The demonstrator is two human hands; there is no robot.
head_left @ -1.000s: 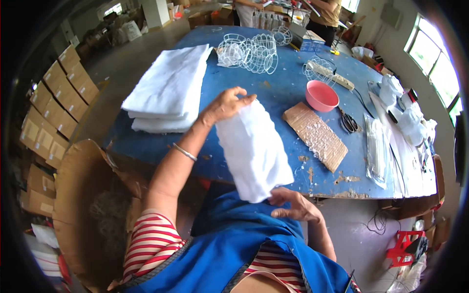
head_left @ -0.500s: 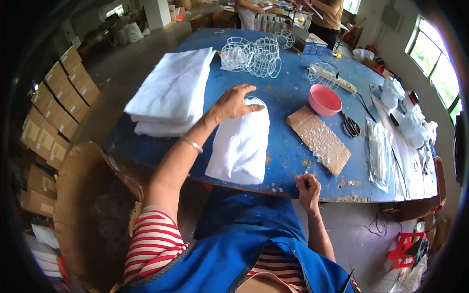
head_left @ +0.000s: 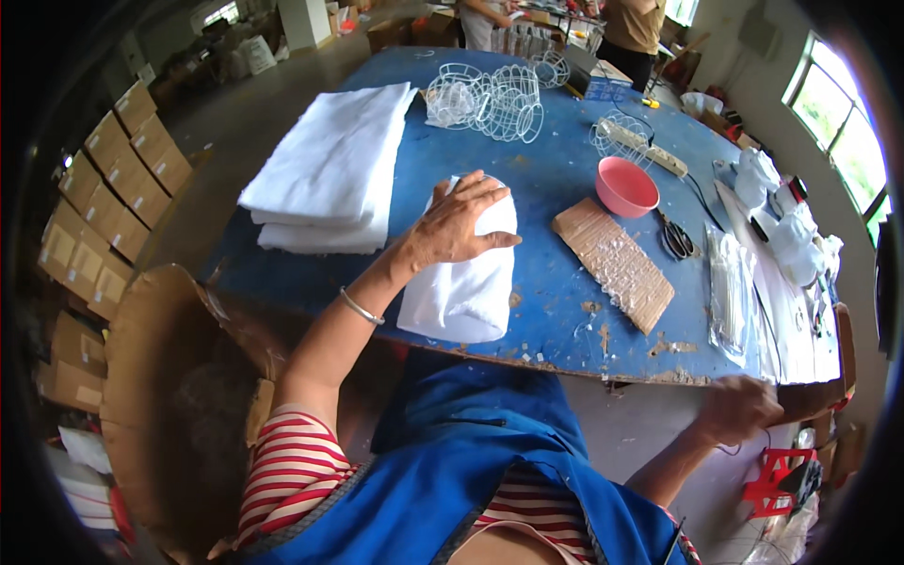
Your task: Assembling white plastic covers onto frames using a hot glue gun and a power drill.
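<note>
The left hand (head_left: 459, 221) lies flat, fingers spread, pinning the folded white padded cloth (head_left: 461, 282) against the blue desk (head_left: 556, 179) near its near edge. The right hand (head_left: 739, 407) hangs off the desk's right corner; its grip is blurred, so I cannot tell.

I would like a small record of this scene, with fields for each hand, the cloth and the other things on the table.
left hand: flat, fingers spread, pressing on the folded white cloth
right hand: below the table edge at the right, blurred, nothing seen in it
folded white cloth: near the front edge of the blue table
stack of white cloth: left of it
pink bowl: right, beyond the cardboard piece
scissors: beside the cardboard
wire cages: far side
</note>
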